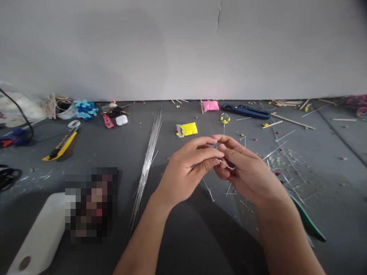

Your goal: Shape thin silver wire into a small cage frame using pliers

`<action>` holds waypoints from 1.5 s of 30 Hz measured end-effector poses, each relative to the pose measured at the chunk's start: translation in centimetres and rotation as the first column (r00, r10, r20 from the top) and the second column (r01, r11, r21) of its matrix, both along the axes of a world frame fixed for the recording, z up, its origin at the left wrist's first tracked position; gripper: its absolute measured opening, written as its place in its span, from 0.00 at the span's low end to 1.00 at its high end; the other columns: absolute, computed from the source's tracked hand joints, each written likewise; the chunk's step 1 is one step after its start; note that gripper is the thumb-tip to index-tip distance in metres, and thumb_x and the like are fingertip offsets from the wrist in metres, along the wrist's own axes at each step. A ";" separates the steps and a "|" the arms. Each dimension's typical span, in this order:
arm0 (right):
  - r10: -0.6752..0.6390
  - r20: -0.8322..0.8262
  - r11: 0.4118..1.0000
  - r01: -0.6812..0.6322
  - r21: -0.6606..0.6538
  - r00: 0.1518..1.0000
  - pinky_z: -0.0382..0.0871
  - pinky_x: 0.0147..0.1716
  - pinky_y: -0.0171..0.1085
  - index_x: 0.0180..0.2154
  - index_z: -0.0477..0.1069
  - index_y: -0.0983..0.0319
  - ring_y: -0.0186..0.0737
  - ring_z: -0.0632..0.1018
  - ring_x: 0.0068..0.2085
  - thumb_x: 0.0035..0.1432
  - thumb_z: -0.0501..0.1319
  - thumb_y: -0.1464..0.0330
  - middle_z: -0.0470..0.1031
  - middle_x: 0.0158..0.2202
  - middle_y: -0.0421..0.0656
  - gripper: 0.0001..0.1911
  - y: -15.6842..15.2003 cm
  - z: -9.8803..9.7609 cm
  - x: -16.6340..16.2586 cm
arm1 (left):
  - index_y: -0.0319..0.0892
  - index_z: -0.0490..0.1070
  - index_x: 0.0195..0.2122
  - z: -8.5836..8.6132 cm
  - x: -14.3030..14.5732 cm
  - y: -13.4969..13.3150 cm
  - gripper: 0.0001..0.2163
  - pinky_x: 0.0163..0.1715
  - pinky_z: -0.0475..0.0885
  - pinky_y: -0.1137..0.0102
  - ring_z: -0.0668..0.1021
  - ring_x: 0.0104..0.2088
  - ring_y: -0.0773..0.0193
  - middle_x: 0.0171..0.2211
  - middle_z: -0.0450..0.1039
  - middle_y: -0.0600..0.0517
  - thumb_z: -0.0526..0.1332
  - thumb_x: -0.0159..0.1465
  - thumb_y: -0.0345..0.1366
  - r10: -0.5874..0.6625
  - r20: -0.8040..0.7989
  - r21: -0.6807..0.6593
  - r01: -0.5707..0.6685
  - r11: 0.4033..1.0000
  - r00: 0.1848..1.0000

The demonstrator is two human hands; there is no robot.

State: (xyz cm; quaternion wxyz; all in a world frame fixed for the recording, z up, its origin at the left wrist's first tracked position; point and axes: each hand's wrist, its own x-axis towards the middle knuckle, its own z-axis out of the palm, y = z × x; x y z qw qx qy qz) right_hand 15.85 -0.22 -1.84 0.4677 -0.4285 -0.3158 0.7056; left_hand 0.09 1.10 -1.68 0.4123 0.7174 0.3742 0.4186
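Between both hands is a thin silvery twisted wire (227, 164), its wavy tail sticking out under my right fingers. My left hand (190, 162) is closed, thumb and fingers pinching the wire from the left. From the right, my right hand (248, 166) grips it too, fingers curled and thumb near the left fingertips. Most of the wire is hidden behind the fingers. Below the hands, another wire with a looped, twisted end (211, 194) lies on the table. Beyond them a wire ring with yellow bits (225, 118) stands out on a straight stem.
A bundle of straight wires (147, 160) lies left of my hands. Farther back are a yellow clay packet (187, 129), a pink packet (210, 105) and a dark blue cutter (246, 111). Green handles (308, 221) show beside my right forearm. A yellow utility knife (61, 146) lies left.
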 end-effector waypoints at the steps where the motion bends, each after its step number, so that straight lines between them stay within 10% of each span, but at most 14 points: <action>1: 0.007 0.020 1.000 -0.008 0.018 1.000 0.55 0.21 0.32 0.41 0.71 0.54 0.31 0.62 0.22 0.62 0.58 0.57 0.64 0.24 0.35 0.10 0.0 0.0 0.0 | 0.53 0.79 0.39 0.0 0.0 0.0 0.09 0.49 0.73 0.65 0.77 0.47 0.61 0.48 0.75 0.51 0.60 0.64 0.32 0.006 0.017 -0.013 -0.006 1.000 1.000; 5: 0.043 0.048 0.989 -0.049 0.140 0.998 0.56 0.23 0.33 0.43 0.72 0.52 0.32 0.63 0.25 0.55 0.60 0.47 0.66 0.29 0.36 0.21 -0.2 0.1 0.2 | 0.52 0.79 0.38 0.0 0.1 -0.2 0.07 0.44 0.75 0.68 0.79 0.44 0.62 0.41 0.78 0.52 0.62 0.63 0.33 0.123 0.129 -0.105 -0.110 0.988 0.984; 15: -0.125 0.156 0.985 0.103 0.142 0.980 0.50 0.21 0.32 0.29 0.71 0.57 0.29 0.58 0.23 0.59 0.63 0.60 0.60 0.21 0.34 0.10 0.0 -0.4 -0.2 | 0.48 0.78 0.40 0.4 0.7 -1.1 0.07 0.33 0.78 0.71 0.81 0.31 0.65 0.35 0.81 0.52 0.64 0.61 0.36 0.182 0.252 -0.371 -0.079 0.925 0.951; 30: -0.082 0.033 0.956 0.069 0.286 0.996 0.62 0.30 0.28 0.33 0.73 0.54 0.27 0.65 0.29 0.61 0.63 0.62 0.69 0.31 0.34 0.05 0.0 -0.6 0.3 | 0.45 0.77 0.42 0.6 0.5 -1.5 0.08 0.32 0.76 0.73 0.79 0.31 0.67 0.29 0.78 0.55 0.61 0.64 0.33 0.137 0.137 -0.150 -0.116 0.982 0.981; 45: -0.063 0.164 0.950 0.009 0.312 0.984 0.58 0.26 0.30 0.33 0.72 0.57 0.28 0.62 0.27 0.63 0.60 0.64 0.64 0.29 0.34 0.06 -0.2 -0.1 0.3 | 0.46 0.77 0.34 0.4 -0.2 -0.8 0.04 0.33 0.73 0.76 0.75 0.30 0.73 0.31 0.75 0.57 0.63 0.62 0.32 0.093 0.351 -0.418 0.067 0.906 0.932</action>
